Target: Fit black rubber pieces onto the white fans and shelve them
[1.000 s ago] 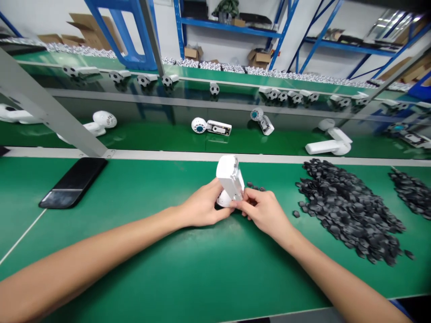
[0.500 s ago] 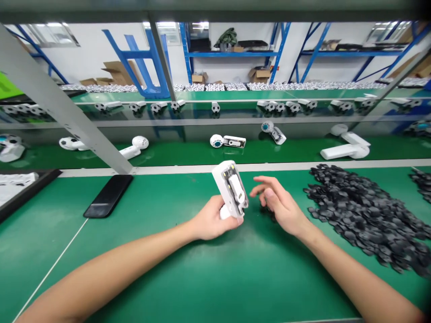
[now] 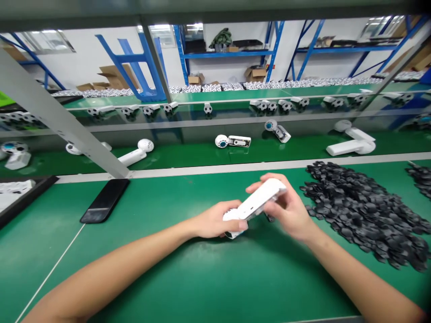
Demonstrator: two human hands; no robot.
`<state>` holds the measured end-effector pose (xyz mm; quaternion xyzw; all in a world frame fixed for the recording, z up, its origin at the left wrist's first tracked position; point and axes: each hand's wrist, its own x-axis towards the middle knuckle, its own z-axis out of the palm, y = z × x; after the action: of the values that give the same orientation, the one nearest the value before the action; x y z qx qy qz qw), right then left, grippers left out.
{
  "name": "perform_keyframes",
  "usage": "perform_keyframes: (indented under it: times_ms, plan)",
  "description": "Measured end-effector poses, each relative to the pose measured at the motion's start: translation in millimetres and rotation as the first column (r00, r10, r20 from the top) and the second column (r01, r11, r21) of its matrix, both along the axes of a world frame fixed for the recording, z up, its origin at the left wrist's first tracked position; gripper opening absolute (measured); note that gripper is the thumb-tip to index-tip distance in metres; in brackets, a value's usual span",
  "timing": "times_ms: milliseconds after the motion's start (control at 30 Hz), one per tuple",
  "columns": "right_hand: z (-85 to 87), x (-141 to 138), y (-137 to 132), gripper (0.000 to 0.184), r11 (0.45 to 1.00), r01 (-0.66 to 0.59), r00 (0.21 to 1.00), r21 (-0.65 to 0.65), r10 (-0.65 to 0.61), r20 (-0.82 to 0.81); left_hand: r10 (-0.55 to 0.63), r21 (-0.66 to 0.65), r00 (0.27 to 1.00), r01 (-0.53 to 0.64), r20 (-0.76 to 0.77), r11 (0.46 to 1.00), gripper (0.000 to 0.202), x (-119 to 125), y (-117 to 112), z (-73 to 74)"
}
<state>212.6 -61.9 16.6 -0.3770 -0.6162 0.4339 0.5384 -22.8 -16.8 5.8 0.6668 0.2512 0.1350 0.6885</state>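
Both my hands hold a white handheld fan (image 3: 254, 205) above the green worktable (image 3: 188, 269). My left hand (image 3: 215, 220) is closed round its round head end at the lower left. My right hand (image 3: 286, 208) grips the handle end, which points up and to the right. The fan lies tilted, its plain white back facing up. A few small black parts lie on the mat under my right hand, mostly hidden.
A large heap of small black parts (image 3: 363, 211) lies to the right. A black phone (image 3: 104, 201) rests at the left, beside a slanted grey frame post (image 3: 60, 121). Beyond a grey rail, the conveyor belt (image 3: 202, 154) carries several white fans (image 3: 234, 141).
The fan stood upright in my left hand with its open side toward me; my right hand had let go. Now the right hand grips it again and it is tilted over, back up.
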Motion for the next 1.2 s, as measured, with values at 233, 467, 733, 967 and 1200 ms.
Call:
perform_keyframes:
  times_ms: [233,467,733,967,1200]
  plan:
    - [-14.6,49,32,0.053,0.981,0.191,0.705,0.039,-0.165,0.69,0.474,0.37,0.862,-0.387,-0.181,0.845,0.053,-11,51,-13.2]
    - [-28.7,52,42,0.036,0.994,0.042,0.604,0.103,-0.108,0.79,0.862,0.814,0.471,-0.415,-0.189,0.405,0.056,-56,160,-4.2]
    - [-32.2,44,42,0.034,0.984,0.025,0.539,0.176,-0.162,0.827,0.958,0.977,0.266,-0.148,-0.108,0.151,0.057,-112,199,-19.4]
    - [-42.3,36,44,0.038,0.995,0.019,0.528,0.098,-0.093,0.844,0.984,0.987,0.084,-0.02,-0.155,0.157,0.088,-165,233,-23.1]
    - [-31.2,28,32,0.034,0.998,0.041,0.594,0.05,-0.064,0.802,0.958,0.958,0.038,-0.046,-0.283,0.285,0.099,-187,269,-16.4]
